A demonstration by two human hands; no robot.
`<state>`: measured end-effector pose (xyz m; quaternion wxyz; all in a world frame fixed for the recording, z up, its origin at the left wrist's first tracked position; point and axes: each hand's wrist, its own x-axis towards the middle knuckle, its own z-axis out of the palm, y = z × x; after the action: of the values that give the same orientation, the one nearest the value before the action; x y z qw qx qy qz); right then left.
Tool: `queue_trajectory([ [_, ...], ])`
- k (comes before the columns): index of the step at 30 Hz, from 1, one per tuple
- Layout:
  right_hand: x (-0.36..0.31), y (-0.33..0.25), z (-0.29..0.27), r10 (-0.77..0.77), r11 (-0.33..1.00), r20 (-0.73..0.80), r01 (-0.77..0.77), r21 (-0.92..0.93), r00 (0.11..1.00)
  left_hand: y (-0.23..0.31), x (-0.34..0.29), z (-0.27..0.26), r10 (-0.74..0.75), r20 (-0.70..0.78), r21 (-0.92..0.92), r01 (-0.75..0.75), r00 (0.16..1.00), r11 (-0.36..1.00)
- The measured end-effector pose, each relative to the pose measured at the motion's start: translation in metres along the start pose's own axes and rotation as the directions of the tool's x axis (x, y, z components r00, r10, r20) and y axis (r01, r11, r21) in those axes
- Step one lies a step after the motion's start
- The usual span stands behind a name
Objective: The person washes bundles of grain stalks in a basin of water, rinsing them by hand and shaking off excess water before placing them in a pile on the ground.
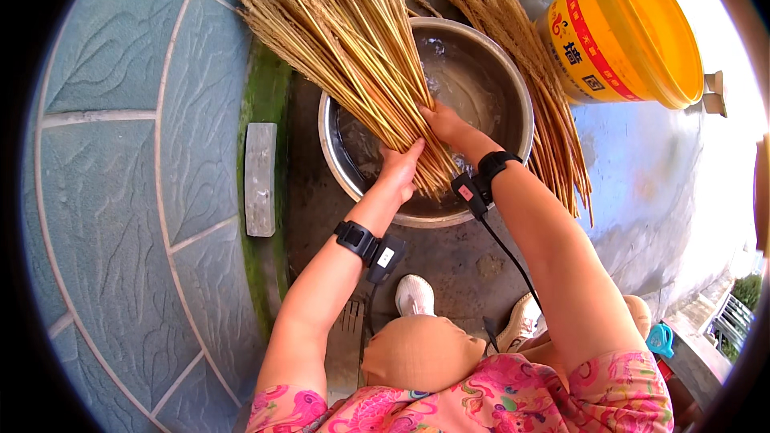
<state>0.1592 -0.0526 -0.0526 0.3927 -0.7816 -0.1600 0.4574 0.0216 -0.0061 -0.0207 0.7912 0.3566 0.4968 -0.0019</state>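
Note:
Both my hands grip a thick bundle of dried grass stalks (365, 84), its feathery heads fanning out to the far left. My left hand (399, 168) is closed round the stalks near their cut ends. On the other side of the bundle, my right hand (449, 124) is wrapped about it a little higher up. The bundle slants over a round metal basin (525, 124) that holds some water. The stalk ends are low in the basin; whether they touch the water I cannot tell.
A second bundle of dried grass (521, 40) lies right of the basin. Beyond it stands a yellow plastic bucket (609, 40) with a red band. A grey block (260, 179) sits left of the basin, beside a blue-grey stone-patterned wall (104, 184). My shoes (415, 295) are close to the basin's near side.

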Motion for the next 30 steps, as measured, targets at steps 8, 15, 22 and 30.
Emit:
queue_trajectory([
  [8, 0.007, 0.007, -0.044, 0.026, 0.939, 0.053, -0.006, -0.344, 0.998, -0.004, 0.054, -0.056, 0.276, -0.100, 0.446, -0.205, 0.956, 0.871],
  [15, -0.033, -0.026, 0.000, -0.305, 0.931, -0.289, 0.220, -0.293, 0.907, 0.032, 0.040, -0.073, 0.281, -0.104, 0.316, -0.236, 0.954, 0.919],
  [22, -0.014, -0.023, 0.029, -0.261, 0.934, -0.130, 0.216, -0.285, 0.957, 0.066, 0.037, -0.042, 0.319, -0.037, -0.098, -0.321, 0.947, 0.942],
  [30, 0.004, -0.010, 0.016, -0.258, 0.925, -0.040, 0.235, -0.298, 0.965, 0.048, 0.070, -0.050, 0.300, -0.177, 0.261, -0.249, 0.937, 0.933],
])
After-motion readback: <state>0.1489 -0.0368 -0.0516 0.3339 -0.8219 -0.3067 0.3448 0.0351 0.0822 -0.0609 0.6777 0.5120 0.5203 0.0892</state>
